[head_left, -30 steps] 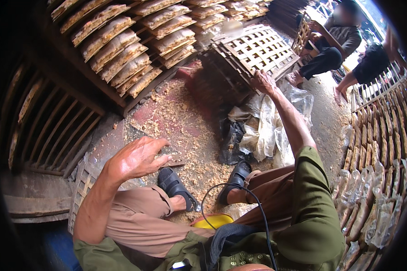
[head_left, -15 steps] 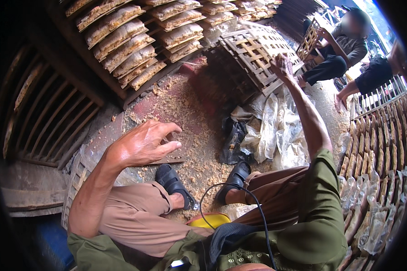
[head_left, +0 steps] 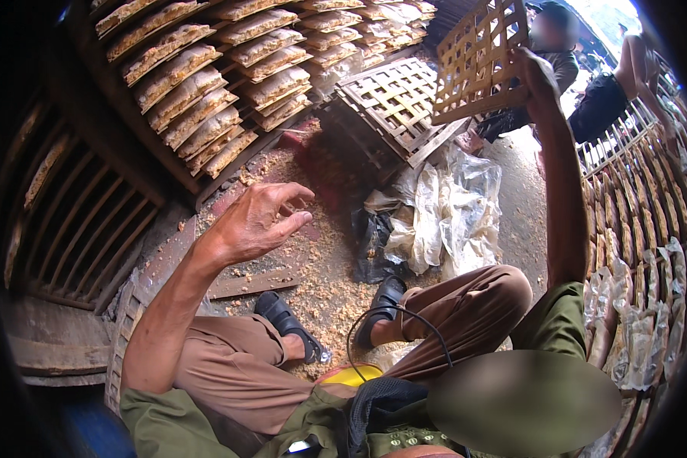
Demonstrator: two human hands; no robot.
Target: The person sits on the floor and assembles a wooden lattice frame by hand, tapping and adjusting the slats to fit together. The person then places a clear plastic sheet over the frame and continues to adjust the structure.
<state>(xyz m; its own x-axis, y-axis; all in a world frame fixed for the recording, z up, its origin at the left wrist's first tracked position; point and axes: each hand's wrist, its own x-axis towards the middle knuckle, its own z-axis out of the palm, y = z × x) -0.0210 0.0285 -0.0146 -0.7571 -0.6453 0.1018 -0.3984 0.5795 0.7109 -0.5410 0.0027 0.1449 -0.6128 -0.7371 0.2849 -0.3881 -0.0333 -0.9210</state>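
Head view: looks down past bent knees in brown trousers (head_left: 240, 366) to a crumb-strewn floor (head_left: 313, 267).
Woven panel (head_left: 481, 65): raised at the upper right, above the floor and beside the stack of panels (head_left: 393, 95); it stands steeply tilted, its open face toward the camera.
Panel weave: flat tan strips crossing over and under, with roughly square openings between them.
Panel colour and edges: golden brown, darker in places; a straight strip runs along the lower edge, which overlaps the stack in this view, and whether the two touch cannot be told.
Right hand (head_left: 540, 80): pinching the woven panel at its right side, arm stretched out.
Left hand (head_left: 256, 221): holding nothing, fingers loosely curled with the thumb apart from them, in the air over the floor.
Stack: similar lattice panels lying one on another, the top one paler and greyer than the raised one.
Plastic sheets (head_left: 443, 214): crumpled, clear to whitish, heaped just in front of the stack.
Rack (head_left: 191, 99): at the upper left, rows of boards bearing pale, crumbly slabs.
Co-worker (head_left: 565, 69): partly hidden behind the woven panel and the right hand.
Sandals (head_left: 291, 324): dark, on the wearer's feet.
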